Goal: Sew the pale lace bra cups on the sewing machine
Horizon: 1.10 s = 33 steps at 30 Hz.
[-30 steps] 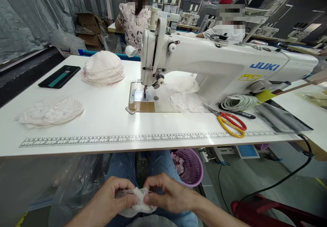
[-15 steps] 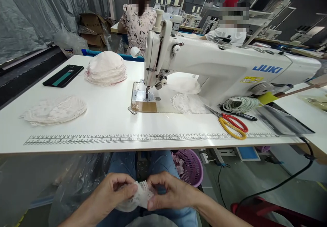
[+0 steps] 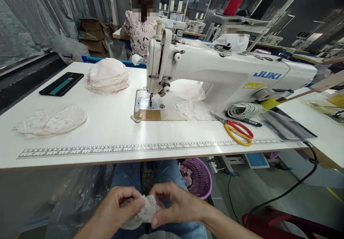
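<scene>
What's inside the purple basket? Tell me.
Crumpled pale pink fabric shows inside the purple basket; whatever lies beneath it, or behind the jeans-clad leg, is hidden.

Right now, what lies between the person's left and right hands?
In the head view, a white lace-edged fabric piece spans the gap between the left hand, which pinches it, and the right hand.

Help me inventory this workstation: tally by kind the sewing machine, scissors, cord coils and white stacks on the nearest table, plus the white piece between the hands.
Sewing machine: 1
Scissors: 1
Cord coil: 1
Rear stack and front stack: 2
White piece between left hand and right hand: 1
Total: 6
</scene>
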Available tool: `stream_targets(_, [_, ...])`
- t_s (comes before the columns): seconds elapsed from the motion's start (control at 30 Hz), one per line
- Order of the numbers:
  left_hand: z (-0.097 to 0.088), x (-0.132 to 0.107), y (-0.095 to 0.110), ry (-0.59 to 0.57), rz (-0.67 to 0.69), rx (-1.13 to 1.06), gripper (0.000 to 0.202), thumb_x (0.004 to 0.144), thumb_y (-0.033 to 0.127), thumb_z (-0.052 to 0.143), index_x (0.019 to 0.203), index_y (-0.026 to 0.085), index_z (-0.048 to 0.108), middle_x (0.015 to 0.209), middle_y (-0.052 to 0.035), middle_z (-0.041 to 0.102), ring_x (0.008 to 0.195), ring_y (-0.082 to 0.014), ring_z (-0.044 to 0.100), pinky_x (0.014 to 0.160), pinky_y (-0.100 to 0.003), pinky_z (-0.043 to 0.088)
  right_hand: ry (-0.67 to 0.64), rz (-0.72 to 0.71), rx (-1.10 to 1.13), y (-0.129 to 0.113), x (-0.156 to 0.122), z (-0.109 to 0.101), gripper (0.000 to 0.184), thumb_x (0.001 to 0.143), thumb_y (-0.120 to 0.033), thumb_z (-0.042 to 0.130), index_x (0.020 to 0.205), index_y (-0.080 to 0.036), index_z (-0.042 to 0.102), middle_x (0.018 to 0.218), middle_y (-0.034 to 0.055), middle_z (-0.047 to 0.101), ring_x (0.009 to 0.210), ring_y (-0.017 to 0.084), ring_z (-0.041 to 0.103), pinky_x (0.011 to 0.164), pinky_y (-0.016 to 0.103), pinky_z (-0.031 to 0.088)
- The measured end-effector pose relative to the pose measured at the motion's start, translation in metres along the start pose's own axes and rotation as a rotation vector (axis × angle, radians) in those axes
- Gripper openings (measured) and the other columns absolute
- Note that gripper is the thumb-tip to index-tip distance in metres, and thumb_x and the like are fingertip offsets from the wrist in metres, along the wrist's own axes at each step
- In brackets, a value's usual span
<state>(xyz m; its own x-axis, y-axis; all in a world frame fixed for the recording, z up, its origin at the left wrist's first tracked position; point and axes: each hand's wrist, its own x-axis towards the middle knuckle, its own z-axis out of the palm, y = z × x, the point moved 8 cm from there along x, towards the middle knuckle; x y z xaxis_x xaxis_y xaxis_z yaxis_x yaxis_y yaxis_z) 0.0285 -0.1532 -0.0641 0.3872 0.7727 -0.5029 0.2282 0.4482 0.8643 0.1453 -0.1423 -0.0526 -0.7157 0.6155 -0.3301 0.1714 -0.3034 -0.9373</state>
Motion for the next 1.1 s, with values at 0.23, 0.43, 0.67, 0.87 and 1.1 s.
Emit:
stream_targets(0.23, [-0.002, -0.003, 0.005, -0.042, 0.016, 0.028, 0.045, 0.067, 0.055, 0.066, 0.074, 0.011, 0.067, 0.062, 0.0015, 0.048, 0.059, -0.0118, 0.038, 0.053, -0.021, 0.029, 0.085, 0.008, 0.07, 0.002, 0.007, 0.001, 0.037, 0.072, -0.047, 0.069, 0.071, -0.012, 0.057, 0.059, -0.0035, 0.046, 0.055, 0.007, 0.038, 0.05, 0.019, 0.029])
stream_targets(0.43, [-0.016, -0.002, 0.0, 0.041, -0.002, 0.184, 0.033, 0.062, 0.045, 0.073, 0.075, 0.015, 0.07, 0.063, 0.0015, 0.052, 0.063, -0.0148, 0.044, 0.058, -0.021, 0.035, 0.102, -0.024, 0.011, -0.003, 0.006, -0.005, 0.035, 0.074, -0.045, 0.068, 0.072, -0.012, 0.057, 0.061, -0.0018, 0.048, 0.058, 0.009, 0.041, 0.053, 0.02, 0.032])
stream_targets(0.67, [-0.011, 0.003, 0.005, 0.054, 0.052, 0.136, 0.04, 0.069, 0.051, 0.062, 0.067, 0.011, 0.068, 0.062, 0.0016, 0.046, 0.057, -0.0125, 0.04, 0.052, -0.022, 0.03, 0.18, -0.084, -0.2, -0.011, 0.007, -0.008, 0.025, 0.078, -0.038, 0.066, 0.08, -0.015, 0.055, 0.064, -0.0037, 0.046, 0.06, 0.009, 0.041, 0.055, 0.021, 0.032])
stream_targets(0.87, [-0.013, 0.005, -0.002, 0.092, 0.065, 0.017, 0.04, 0.071, 0.051, 0.061, 0.065, 0.011, 0.064, 0.062, 0.0027, 0.043, 0.056, -0.0113, 0.037, 0.052, -0.023, 0.027, 0.21, -0.183, -0.377, -0.025, 0.001, -0.004, 0.009, 0.086, -0.023, 0.057, 0.094, -0.021, 0.053, 0.073, -0.0039, 0.048, 0.066, 0.01, 0.044, 0.062, 0.021, 0.034])
stream_targets(1.1, [-0.013, 0.004, -0.008, 0.101, 0.052, 0.049, 0.043, 0.07, 0.054, 0.061, 0.064, 0.011, 0.063, 0.059, 0.0028, 0.043, 0.056, -0.0116, 0.038, 0.051, -0.023, 0.027, 0.234, -0.206, -0.386, -0.029, 0.004, -0.003, 0.016, 0.081, -0.021, 0.064, 0.094, -0.02, 0.054, 0.068, -0.0056, 0.046, 0.059, 0.008, 0.041, 0.054, 0.019, 0.031])
